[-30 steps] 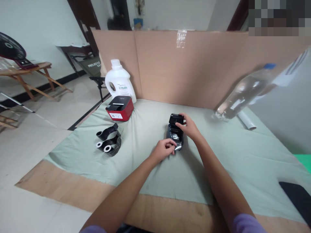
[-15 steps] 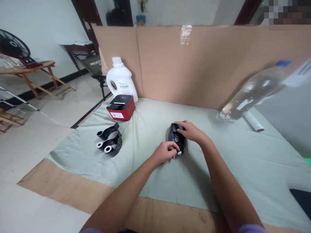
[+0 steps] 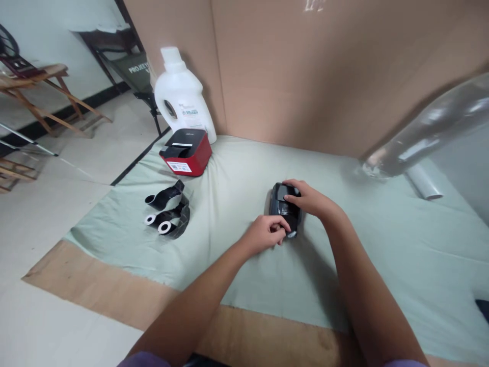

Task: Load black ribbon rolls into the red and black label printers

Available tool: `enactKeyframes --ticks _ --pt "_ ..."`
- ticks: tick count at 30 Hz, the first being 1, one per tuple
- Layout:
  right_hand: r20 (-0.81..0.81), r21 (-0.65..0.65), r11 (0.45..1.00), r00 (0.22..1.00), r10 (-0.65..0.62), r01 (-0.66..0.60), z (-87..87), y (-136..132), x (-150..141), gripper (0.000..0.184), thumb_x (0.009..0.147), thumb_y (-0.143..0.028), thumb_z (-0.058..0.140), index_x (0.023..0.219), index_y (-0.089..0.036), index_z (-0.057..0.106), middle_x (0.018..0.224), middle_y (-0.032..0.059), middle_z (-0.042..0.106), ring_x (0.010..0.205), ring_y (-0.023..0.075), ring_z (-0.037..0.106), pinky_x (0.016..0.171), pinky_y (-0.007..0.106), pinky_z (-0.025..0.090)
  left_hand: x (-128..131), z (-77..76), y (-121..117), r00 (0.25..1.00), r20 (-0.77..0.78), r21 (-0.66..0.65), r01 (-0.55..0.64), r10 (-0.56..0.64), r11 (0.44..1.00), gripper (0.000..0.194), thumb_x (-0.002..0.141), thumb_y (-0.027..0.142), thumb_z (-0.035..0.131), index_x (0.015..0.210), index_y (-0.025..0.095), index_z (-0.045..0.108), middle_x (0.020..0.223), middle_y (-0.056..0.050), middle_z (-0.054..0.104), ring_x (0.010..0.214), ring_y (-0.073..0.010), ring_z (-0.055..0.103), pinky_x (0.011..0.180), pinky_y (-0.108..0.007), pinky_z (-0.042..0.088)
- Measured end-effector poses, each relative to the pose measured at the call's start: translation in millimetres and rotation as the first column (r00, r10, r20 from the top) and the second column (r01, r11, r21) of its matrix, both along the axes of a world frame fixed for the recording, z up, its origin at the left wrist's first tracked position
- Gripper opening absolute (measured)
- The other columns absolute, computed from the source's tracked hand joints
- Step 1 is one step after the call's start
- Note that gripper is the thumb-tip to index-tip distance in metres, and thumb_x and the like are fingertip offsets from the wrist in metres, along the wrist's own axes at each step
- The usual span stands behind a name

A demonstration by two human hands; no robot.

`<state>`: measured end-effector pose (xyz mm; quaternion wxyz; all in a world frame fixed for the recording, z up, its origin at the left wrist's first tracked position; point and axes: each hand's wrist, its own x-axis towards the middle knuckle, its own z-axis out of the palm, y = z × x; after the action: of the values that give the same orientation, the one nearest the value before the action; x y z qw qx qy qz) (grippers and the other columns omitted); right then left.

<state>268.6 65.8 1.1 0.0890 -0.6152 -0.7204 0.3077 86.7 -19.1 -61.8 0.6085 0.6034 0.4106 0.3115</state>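
Observation:
A small black box-shaped device (image 3: 291,210) with a glossy top lies on the cloth before me. My right hand (image 3: 307,199) grips its far end, thumb on the top face and fingers round the far edge. At the near left corner, my left hand (image 3: 269,233) has its fingers curled together against the device; what is between the fingertips is hidden. A shiny bit shows at the near end, beside those fingers. To the left lie several rolls (image 3: 165,227), some with white ends, joined by dark, crumpled wrapping (image 3: 183,216).
A red and black printer-like box (image 3: 191,155) stands at back left, before a white jug (image 3: 183,97). Cardboard (image 3: 275,76) walls the back. A large clear bottle (image 3: 416,137) leans at right above a grey tube (image 3: 426,181). Pale green cloth (image 3: 229,275) covers the wooden board (image 3: 95,275).
My view has tipped downward and come closer. Both hands remain at the black device, with the left fingers shifted slightly over its near end.

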Motion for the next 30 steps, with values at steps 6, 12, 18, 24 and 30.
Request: enactKeyframes --ticks 6,12,18,24,30 --pt "-0.009 0.017 0.999 0.999 -0.041 0.041 4.0 -0.9 0.4 0.052 0.093 -0.031 0.062 0.143 -0.020 0.055 0.147 0.0155 0.054 0.136 0.0302 0.052 0.117 0.044 0.039 0.3 1.2 -0.8 1.000 0.000 0.031 0.006 -0.006 1.000 0.017 0.081 0.018 0.055 0.089 0.016 0.070 0.060 0.002 0.064 0.050 -0.0085 0.052 0.052 -0.020 0.038" --pt "-0.039 -0.009 1.000 0.999 -0.027 0.026 2.4 2.6 9.5 0.054 0.091 -0.039 0.060 0.142 -0.022 0.056 0.150 0.0124 0.054 0.137 0.0317 0.053 0.116 0.046 0.041 -0.6 4.2 -0.8 1.000 0.010 0.016 0.018 -0.018 1.000 0.018 0.082 0.019 0.056 0.091 0.016 0.071 0.062 0.002 0.065 0.053 -0.0090 0.053 0.054 -0.021 0.039" --pt "-0.073 -0.059 0.995 0.994 0.077 -0.081 3.2 5.0 23.9 0.056 0.087 -0.032 0.061 0.143 -0.028 0.055 0.137 0.0109 0.062 0.123 0.0320 0.060 0.108 0.047 0.048 -1.4 4.1 -0.9 1.000 0.003 0.023 0.030 -0.030 0.999 0.018 0.082 0.019 0.056 0.090 0.017 0.071 0.062 0.001 0.065 0.053 -0.0098 0.055 0.054 -0.021 0.040" --pt "-0.140 -0.137 0.990 0.990 -0.014 -0.006 2.8 3.9 22.9 0.054 0.085 -0.029 0.061 0.139 -0.030 0.054 0.136 0.0104 0.060 0.105 0.0265 0.065 0.090 0.039 0.056 0.1 1.0 0.5 0.999 -0.024 0.044 0.022 -0.021 0.999 0.017 0.081 0.019 0.056 0.089 0.017 0.071 0.061 0.001 0.065 0.053 -0.0104 0.055 0.054 -0.022 0.041" --pt "-0.119 -0.116 0.993 0.992 -0.050 0.036 3.9 2.4 23.0 0.060 0.084 -0.032 0.066 0.142 -0.025 0.053 0.141 0.0115 0.060 0.105 0.0269 0.065 0.090 0.038 0.054 -0.3 1.1 -4.1 0.996 0.042 0.050 -0.086 0.084 0.995 0.016 0.087 0.026 0.059 0.100 0.018 0.064 0.053 0.007 0.054 0.047 -0.0087 0.043 0.052 -0.021 0.034"
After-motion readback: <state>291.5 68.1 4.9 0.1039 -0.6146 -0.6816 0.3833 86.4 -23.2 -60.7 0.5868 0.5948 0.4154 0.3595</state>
